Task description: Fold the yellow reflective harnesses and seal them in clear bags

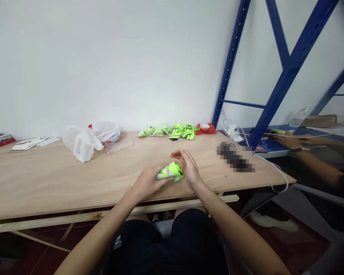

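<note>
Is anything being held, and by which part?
The left hand holds a rolled green bundle by its left end; the right hand curves beside it.

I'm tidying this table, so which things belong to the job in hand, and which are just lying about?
Part of the job: rolled yellow-green bundle, in the left hand, right hand at its end; similar bundles by the wall, probably.

Apparently just lying about: white plastic bags; red bundle; flat white pieces.

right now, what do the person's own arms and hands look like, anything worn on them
The left hand and right hand are bare, with no gloves. The left forearm and right forearm taper towards the wrists; no sleeve, watch, bracelet or cable shows on either.
</note>
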{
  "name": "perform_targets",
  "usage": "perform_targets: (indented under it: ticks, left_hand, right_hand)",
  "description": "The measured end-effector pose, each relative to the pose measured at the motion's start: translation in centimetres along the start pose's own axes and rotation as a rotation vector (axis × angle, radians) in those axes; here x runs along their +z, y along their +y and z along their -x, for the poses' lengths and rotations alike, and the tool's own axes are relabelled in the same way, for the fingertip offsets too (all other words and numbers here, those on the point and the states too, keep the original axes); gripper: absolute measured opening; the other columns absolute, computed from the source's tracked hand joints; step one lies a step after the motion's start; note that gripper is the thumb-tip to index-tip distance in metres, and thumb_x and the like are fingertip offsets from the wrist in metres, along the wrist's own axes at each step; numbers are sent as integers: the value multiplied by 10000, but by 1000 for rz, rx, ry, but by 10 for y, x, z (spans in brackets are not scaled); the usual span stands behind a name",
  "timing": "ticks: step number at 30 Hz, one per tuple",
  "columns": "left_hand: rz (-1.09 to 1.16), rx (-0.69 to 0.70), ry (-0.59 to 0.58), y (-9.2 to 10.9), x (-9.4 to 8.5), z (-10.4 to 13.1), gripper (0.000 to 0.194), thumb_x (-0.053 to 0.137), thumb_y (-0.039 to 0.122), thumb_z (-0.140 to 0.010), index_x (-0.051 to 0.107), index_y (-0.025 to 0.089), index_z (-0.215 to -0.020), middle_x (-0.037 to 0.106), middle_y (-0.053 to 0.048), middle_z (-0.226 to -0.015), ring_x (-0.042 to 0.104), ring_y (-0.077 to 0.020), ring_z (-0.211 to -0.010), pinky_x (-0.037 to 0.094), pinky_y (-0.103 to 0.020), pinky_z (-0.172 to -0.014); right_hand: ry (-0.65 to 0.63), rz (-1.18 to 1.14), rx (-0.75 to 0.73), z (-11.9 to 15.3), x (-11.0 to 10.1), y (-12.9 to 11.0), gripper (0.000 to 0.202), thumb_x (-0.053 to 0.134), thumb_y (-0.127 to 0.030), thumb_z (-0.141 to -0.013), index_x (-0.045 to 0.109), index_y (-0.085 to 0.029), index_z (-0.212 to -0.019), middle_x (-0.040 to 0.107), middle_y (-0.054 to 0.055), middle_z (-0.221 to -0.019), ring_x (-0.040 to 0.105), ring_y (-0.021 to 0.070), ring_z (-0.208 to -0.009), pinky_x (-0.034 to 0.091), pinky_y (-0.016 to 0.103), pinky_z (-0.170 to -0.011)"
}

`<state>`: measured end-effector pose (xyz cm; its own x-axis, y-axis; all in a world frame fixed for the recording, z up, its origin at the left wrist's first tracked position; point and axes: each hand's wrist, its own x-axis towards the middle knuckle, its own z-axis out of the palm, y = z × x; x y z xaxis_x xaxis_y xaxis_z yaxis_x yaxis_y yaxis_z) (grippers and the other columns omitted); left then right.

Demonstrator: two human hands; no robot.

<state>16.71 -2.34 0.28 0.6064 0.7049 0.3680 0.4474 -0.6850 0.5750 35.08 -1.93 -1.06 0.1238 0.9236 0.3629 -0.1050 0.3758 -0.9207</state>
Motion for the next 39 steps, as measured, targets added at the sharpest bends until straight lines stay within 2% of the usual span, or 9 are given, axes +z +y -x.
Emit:
perform_targets:
  ticks: [4,7,16,20,23,27,30,34,39]
  left_hand:
    - [349,-189,204,10,-13,-5,468,703,562,-814,723,157,-1047,765,-53,-983,698,-254,-884,547,-313,-782]
    - [561,-251,225,13,-12,-9,529,759,588,-741,725,124,-993,757,-73,-934,686,-241,-826,540,-294,-716]
    - [796,-194,207,8,-1,-19,483,856,494,-654,747,129,-951,748,-70,-904,680,-223,-785,531,-291,-702]
    - [770,-99,166,12,-5,-22,466,830,453,-711,759,147,-1054,754,-97,-1053,694,-284,-958,546,-353,-835]
    - [769,-8,230,7,-4,-24,424,804,450,-750,761,151,-1048,731,-119,-1168,655,-316,-1117,523,-377,-940]
    - [762,16,366,-8,0,-23,460,782,476,-780,724,150,-1101,725,-130,-1186,662,-305,-1116,521,-369,-942]
    - [719,37,383,-14,4,-21,551,792,473,-778,647,162,-1209,728,-117,-1153,676,-281,-1070,516,-360,-935]
    - [689,41,389,-13,9,-13,654,847,455,-719,565,187,-1245,694,-101,-1193,661,-271,-1089,511,-358,-942]
    - [669,-23,314,-6,14,3,750,893,374,-669,558,192,-1315,607,-116,-1372,563,-302,-1278,448,-403,-1074]
  right_hand:
    - [-232,270,-353,17,-10,-35,351,566,-397,-937,603,-226,-1242,634,100,-1296,582,245,-1247,462,395,-1073]
    - [-335,426,-498,18,-15,-48,421,560,-316,-963,574,-241,-1377,592,97,-1406,532,249,-1323,412,428,-1137]
    - [-566,459,-452,-4,-22,-59,366,484,-233,-976,689,-269,-1276,642,65,-1375,539,231,-1340,386,449,-1165]
    - [-569,508,-365,-11,-21,-69,283,587,-226,-904,690,-238,-1168,601,97,-1359,544,239,-1304,475,418,-1049]
    - [-476,578,-257,-15,-19,-73,266,680,-294,-845,613,-221,-1092,645,64,-1151,637,203,-1040,539,334,-829]
    - [-298,784,-267,-15,-20,-72,252,709,-416,-831,575,-205,-863,600,-5,-833,548,147,-715,438,272,-631]
    - [-322,768,-362,-13,-23,-72,192,635,-361,-895,596,-199,-802,549,-25,-710,500,129,-641,392,264,-601]
    - [-344,711,-500,-12,-26,-72,101,669,-276,-880,645,-202,-816,568,-5,-781,515,129,-669,410,264,-623]
    - [-444,665,-509,-14,-21,-75,92,713,-267,-852,659,-208,-807,592,39,-971,577,169,-841,450,282,-697]
